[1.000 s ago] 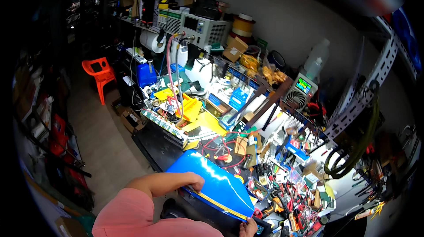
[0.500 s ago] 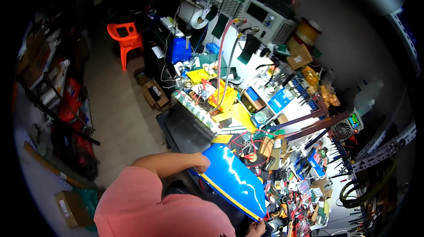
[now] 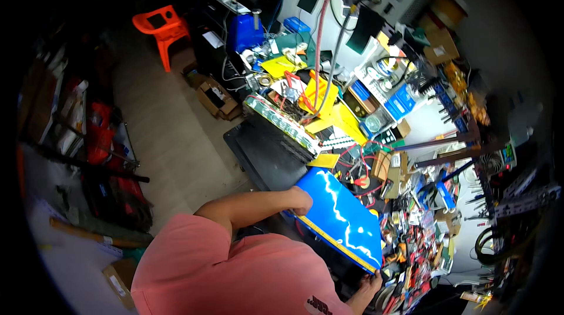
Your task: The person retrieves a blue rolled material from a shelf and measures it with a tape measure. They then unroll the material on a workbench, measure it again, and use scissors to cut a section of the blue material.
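A glossy blue sheet (image 3: 341, 206) lies at the near edge of the bench, with bright light reflected on it. Along its near edge runs a narrow yellow measuring tape (image 3: 333, 241), stretched straight. My left hand (image 3: 301, 201) is closed at the tape's left end, its fingers mostly turned out of sight. At the opposite end, by the sheet's near right corner, my right hand (image 3: 370, 284) pinches the tape with thumb and fingers against the edge.
A black flat case (image 3: 264, 153) and a long circuit board (image 3: 282, 124) adjoin the sheet's left side. Tools, wires and small boxes (image 3: 385, 165) crowd the bench behind and to the right. An orange plastic chair (image 3: 164, 30) and cardboard boxes (image 3: 214, 95) stand on the floor.
My view has shifted, so the bench and chair sit differently in the picture. Both hands keep their places at the two ends of the tape on the blue sheet.
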`<state>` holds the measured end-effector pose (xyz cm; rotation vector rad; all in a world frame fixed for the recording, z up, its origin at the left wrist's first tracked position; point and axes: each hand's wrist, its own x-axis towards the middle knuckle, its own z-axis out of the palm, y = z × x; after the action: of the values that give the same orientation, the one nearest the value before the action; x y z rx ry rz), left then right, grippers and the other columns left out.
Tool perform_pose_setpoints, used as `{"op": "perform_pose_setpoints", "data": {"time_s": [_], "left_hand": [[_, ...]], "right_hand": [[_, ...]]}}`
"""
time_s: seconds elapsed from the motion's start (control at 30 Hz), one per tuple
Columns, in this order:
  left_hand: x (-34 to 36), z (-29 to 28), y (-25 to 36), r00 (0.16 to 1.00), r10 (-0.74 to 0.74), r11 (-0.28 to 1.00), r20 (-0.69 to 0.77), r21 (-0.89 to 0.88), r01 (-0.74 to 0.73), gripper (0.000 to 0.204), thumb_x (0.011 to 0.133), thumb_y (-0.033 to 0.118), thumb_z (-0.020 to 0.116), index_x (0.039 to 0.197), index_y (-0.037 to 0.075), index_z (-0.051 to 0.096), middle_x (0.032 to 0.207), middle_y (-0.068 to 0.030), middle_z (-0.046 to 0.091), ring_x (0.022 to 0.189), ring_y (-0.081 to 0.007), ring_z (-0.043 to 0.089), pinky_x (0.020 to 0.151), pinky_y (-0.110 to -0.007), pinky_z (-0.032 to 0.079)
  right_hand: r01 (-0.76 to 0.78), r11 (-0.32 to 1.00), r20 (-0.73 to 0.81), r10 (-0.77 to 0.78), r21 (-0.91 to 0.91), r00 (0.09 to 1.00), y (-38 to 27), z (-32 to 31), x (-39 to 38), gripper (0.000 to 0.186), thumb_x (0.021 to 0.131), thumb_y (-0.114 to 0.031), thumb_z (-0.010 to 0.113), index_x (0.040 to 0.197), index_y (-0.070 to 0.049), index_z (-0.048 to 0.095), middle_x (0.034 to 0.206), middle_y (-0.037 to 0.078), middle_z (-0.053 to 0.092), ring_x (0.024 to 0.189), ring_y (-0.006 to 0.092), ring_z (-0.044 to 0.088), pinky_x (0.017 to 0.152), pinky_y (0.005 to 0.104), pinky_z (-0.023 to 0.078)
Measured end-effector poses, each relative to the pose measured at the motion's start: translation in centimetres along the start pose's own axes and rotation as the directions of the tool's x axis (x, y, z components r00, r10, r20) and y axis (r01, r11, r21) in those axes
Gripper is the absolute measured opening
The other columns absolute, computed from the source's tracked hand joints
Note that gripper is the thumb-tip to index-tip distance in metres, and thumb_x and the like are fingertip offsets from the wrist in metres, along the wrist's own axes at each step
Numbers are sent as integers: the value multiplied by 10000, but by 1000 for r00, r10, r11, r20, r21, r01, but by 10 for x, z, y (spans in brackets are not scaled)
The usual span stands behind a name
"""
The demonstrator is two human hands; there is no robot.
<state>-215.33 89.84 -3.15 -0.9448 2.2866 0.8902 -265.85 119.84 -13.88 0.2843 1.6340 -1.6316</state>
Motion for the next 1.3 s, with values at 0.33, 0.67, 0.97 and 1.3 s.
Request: {"op": "perform_pose_setpoints", "data": {"time_s": [0.33, 0.67, 0.97, 1.3], "left_hand": [[0, -14, 2, 999, -28, 1000, 39, -7, 28, 376, 932, 219, 626, 1242, 73, 780, 1295, -173, 747, 1205, -350, 712, 976, -489, 561], [-2, -26, -10, 981, -55, 994, 188, 103, 36, 407, 968, 352, 643, 1261, 103, 777, 1313, -143, 745, 1227, -336, 704, 995, -469, 556], [-3, -26, -24, 974, -157, 980, 162, 146, 133, 473, 964, 456, 680, 1228, 78, 786, 1263, -175, 755, 1187, -358, 715, 986, -484, 563], [-4, -22, -16, 973, -197, 970, 121, 165, 176, 425, 984, 485, 671, 1151, 121, 814, 1146, -157, 773, 1098, -342, 725, 916, -492, 564]], "right_hand": [[70, 998, -7, -70, 8, 998, -3, 15, -37, 217, 1063, -257, 620, 1165, -82, 697, 998, 26, 733, 765, 159, 641, 596, 244, 477], [64, 991, -141, -46, 121, 989, 10, 30, -40, 173, 994, -168, 692, 1138, -72, 700, 1061, 53, 744, 870, 189, 687, 633, 295, 498], [63, 977, -198, -22, 202, 980, 17, 38, -58, 140, 1027, -180, 689, 1135, -92, 698, 1074, 20, 746, 876, 173, 678, 669, 288, 484], [78, 972, -131, -50, 223, 990, 25, 25, -48, 150, 975, -136, 753, 1096, -67, 697, 993, 45, 706, 801, 176, 637, 624, 278, 527]]}}
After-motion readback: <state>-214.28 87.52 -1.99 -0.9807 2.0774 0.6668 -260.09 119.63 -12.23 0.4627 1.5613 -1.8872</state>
